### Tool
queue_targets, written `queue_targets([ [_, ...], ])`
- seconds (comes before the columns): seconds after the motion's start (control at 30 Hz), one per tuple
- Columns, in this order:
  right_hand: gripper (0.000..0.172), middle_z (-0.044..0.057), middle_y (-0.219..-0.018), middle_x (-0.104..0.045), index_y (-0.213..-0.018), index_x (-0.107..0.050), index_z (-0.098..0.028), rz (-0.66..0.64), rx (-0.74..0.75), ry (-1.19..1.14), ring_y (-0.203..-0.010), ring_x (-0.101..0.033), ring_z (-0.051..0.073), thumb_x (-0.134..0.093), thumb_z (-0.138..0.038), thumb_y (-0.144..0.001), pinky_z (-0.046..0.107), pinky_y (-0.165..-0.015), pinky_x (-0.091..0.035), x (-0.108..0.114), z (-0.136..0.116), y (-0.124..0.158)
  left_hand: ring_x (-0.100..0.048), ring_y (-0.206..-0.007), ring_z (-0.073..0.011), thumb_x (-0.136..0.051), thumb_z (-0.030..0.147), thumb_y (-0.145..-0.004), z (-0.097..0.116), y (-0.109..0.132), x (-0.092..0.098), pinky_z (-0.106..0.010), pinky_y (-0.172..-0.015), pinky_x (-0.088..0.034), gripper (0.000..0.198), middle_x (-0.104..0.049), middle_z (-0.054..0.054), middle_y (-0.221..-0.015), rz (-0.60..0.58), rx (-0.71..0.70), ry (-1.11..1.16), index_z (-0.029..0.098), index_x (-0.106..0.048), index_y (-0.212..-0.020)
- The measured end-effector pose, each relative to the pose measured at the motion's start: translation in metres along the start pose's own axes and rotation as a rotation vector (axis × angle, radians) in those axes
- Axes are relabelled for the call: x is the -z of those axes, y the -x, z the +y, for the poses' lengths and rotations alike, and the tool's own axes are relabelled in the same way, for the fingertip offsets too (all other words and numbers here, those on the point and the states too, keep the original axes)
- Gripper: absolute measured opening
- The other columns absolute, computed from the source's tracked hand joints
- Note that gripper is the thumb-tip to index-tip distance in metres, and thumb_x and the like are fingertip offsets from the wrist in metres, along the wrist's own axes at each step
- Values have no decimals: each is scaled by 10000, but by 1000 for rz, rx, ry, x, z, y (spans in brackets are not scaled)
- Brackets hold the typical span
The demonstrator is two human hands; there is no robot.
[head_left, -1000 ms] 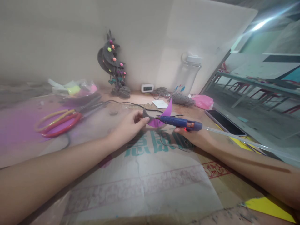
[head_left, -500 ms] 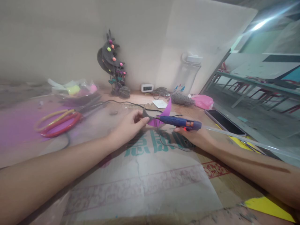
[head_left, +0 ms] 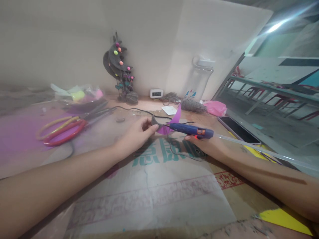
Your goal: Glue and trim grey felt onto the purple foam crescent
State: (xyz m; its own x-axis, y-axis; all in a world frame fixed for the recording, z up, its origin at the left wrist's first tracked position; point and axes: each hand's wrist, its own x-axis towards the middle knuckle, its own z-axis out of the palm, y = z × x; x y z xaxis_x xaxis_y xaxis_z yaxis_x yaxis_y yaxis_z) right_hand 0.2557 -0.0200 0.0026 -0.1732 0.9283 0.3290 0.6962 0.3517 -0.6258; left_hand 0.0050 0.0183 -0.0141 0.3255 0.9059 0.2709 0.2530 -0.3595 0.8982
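My left hand (head_left: 144,130) pinches a purple crescent-shaped piece (head_left: 175,117) by its left end, where dark grey material covers it. In my right hand (head_left: 196,140) is a blue hot glue gun (head_left: 190,129), pointing left, with a small red light glowing on it. Its thin nozzle tip lies at the crescent's inner curve, by the edge of the grey part; whether it touches I cannot tell. A long clear glue stick (head_left: 239,142) trails from the gun's back end. My right fingers are partly hidden below the gun.
Red and yellow-handled scissors (head_left: 64,129) lie on the left. Along the wall stand a hanging moon decoration (head_left: 117,61), a small clock (head_left: 156,93), grey yarn (head_left: 193,105) and a clear bottle (head_left: 199,79). A phone (head_left: 239,130) rests at the right edge. A black cord (head_left: 139,109) crosses the table.
Almost nothing differs. The purple crescent's upper tip has shifted very slightly left, and the glue gun's back end has moved a touch left; both hands keep their hold.
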Motion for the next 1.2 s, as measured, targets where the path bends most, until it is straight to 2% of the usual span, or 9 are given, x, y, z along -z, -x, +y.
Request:
queue_targets([
  [0.13, 215, 7, -740, -641, -793, -614, -252, 3, 16, 45, -695, -606, 202, -650, -463, -771, 334, -650, -499, 0, 0, 0, -547, -683, -148, -569, 352, -855, 1, 0, 0, -268, -644, -420, 179, -554, 16, -738, -6, 15, 16, 185, -523, -816],
  [0.23, 236, 10, -742, -655, -828, -627, -255, 29, -2, 49, -672, -609, 203, -613, -488, -791, 327, -620, -499, 3, -2, -2, -555, -687, -153, -570, 366, -852, -1, 0, 0, -265, -644, -429, 186, -563, 15, -741, -18, 10, 29, 186, -530, -828],
  [0.4, 299, 19, -722, -629, -741, -623, -229, 216, -4, 40, -679, -591, 179, -486, -455, -880, 296, -656, -489, 18, -2, -12, -567, -690, -150, -576, 367, -853, -7, -2, -1, -259, -638, -434, 185, -578, 16, -746, -10, 5, 43, 187, -536, -839],
  [0.5, 366, 26, -727, -634, -818, -659, -215, 275, -41, -56, -660, -586, 160, -444, -495, -911, 268, -607, -471, 31, 9, -27, -584, -711, -161, -572, 362, -856, -8, -2, -1, -269, -647, -439, 178, -591, 7, -761, -23, 0, 29, 186, -549, -843],
  [0.63, 438, 71, -956, -714, -1053, -688, -197, 259, -124, -70, -786, -654, 191, -595, -551, -812, 263, -593, -486, 42, 34, -58, -579, -690, -164, -565, 365, -860, -3, 1, -2, -277, -652, -428, 178, -607, 8, -736, -66, 35, 21, 191, -539, -833],
  [0.73, 446, 87, -929, -736, -1022, -712, -180, 151, -216, 103, -792, -672, 222, -649, -541, -767, 310, -660, -508, 41, 48, -87, -596, -700, -170, -561, 370, -864, 1, 2, -1, -286, -675, -436, 178, -618, 11, -725, -88, 38, 46, 197, -535, -832],
  [0.9, 340, 74, -888, -744, -938, -718, -187, 59, -194, 160, -759, -674, 213, -648, -486, -793, 293, -658, -503, 29, 59, -123, -602, -727, -178, -557, 383, -865, 0, 2, 0, -288, -678, -436, 188, -620, 2, -765, -86, 49, 33, 195, -543, -857],
  [1.03, 356, 95, -812, -734, -884, -704, -151, -11, -206, 263, -712, -661, 221, -622, -491, -820, 298, -644, -493, 21, 68, -133, -585, -716, -172, -556, 381, -866, -2, 2, 0, -279, -671, -421, 188, -614, 6, -759, -90, 30, 35, 194, -544, -861],
  [1.2, 378, 136, -954, -733, -961, -694, -155, -50, -191, 415, -838, -668, 272, -583, -498, -851, 317, -701, -494, 23, 67, -129, -586, -721, -171, -561, 373, -866, -1, 2, -1, -285, -692, -428, 187, -608, 8, -746, -101, 59, 90, 190, -527, -855],
])
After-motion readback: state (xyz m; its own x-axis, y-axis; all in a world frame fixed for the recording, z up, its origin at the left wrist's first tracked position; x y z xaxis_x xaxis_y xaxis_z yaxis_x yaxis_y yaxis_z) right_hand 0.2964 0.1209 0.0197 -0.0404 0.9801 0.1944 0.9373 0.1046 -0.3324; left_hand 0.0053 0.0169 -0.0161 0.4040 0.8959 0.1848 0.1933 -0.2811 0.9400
